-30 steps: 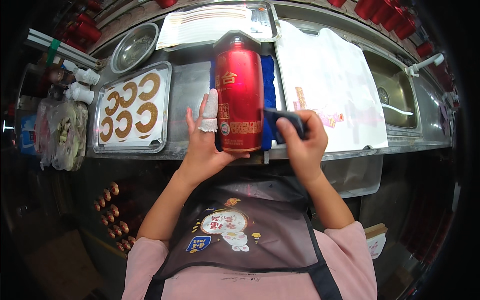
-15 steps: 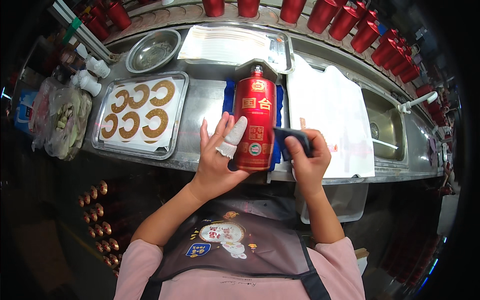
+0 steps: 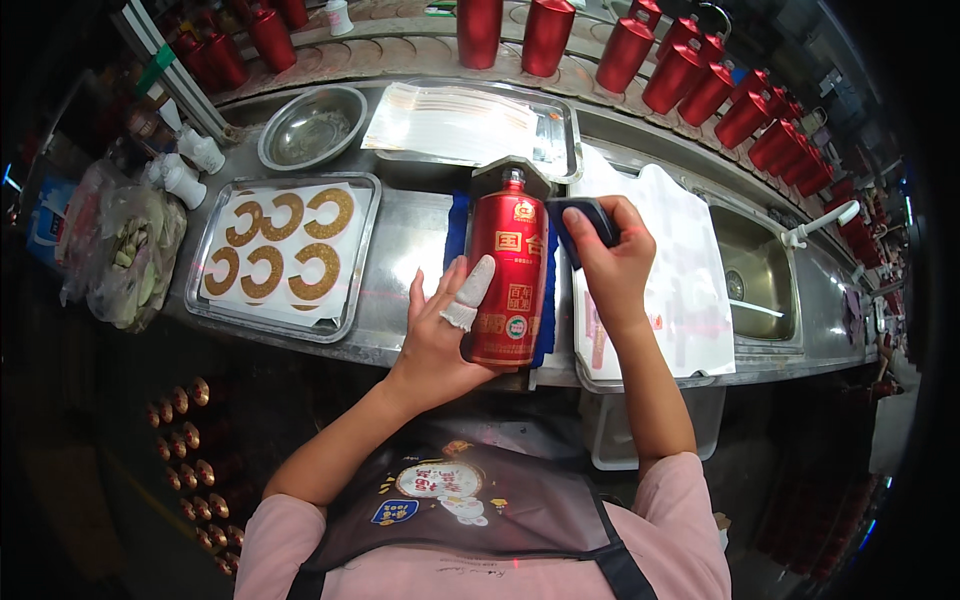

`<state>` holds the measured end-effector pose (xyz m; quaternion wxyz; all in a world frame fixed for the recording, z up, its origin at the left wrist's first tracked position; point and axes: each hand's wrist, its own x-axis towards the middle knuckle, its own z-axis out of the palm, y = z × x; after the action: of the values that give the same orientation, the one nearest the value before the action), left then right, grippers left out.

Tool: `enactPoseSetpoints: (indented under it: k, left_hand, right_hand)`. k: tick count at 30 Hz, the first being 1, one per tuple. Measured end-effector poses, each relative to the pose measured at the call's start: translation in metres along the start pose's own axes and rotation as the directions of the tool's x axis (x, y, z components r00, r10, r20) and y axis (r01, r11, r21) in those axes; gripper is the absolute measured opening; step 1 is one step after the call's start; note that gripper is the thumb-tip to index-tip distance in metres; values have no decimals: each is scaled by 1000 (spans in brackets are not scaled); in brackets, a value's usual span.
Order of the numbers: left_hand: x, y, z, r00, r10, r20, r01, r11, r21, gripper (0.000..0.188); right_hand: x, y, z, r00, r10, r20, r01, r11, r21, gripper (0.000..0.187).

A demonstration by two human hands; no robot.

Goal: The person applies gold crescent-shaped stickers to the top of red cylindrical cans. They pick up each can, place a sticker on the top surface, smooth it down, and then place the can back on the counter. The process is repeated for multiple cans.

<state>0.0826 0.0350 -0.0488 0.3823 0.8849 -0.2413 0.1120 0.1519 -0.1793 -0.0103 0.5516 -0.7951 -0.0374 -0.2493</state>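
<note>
A red bottle (image 3: 508,275) with gold print lies face up, its dark neck away from me, in a grey holder (image 3: 540,178) over blue cloth (image 3: 459,225). Against its left side and base, my left hand (image 3: 437,345) holds the bottle, thumb under the bottom end and some fingers raised. One of its fingers wears a white finger cot (image 3: 473,288). My right hand (image 3: 618,260) grips a dark, flat, scraper-like pad (image 3: 577,232) beside the bottle's upper right side. I cannot tell whether the pad touches the bottle. The bottle's underside is hidden.
Left stands a metal tray (image 3: 366,240) with several gold C-shaped labels (image 3: 312,270). Behind are a steel bowl (image 3: 310,128) and a tray of label strips (image 3: 450,118). White sheets (image 3: 670,290) and a sink (image 3: 755,270) lie right. Red bottles (image 3: 622,55) line the conveyor (image 3: 400,55).
My right hand has moved the pad away from me, from beside the bottle's lower part to its upper part. The bottle looks rolled slightly rightward. Bottles on the conveyor have shifted.
</note>
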Motion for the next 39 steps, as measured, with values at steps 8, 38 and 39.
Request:
enactPoseSetpoints:
  k: [8, 38, 39]
  left_hand:
    - [-6, -14, 2, 991, -51, 122, 59, 996, -61, 120]
    - [55, -18, -31, 901, -290, -322, 94, 856, -508, 36]
    - [64, -19, -35, 907, -329, -261, 145, 828, -541, 35]
  right_hand:
    - [9, -6, 0, 943, -296, 151, 317, 939, -135, 18]
    - [13, 10, -29, 998, 64, 13, -65, 997, 37, 21]
    - [9, 21, -38, 983, 184, -4, -182, 973, 140, 29]
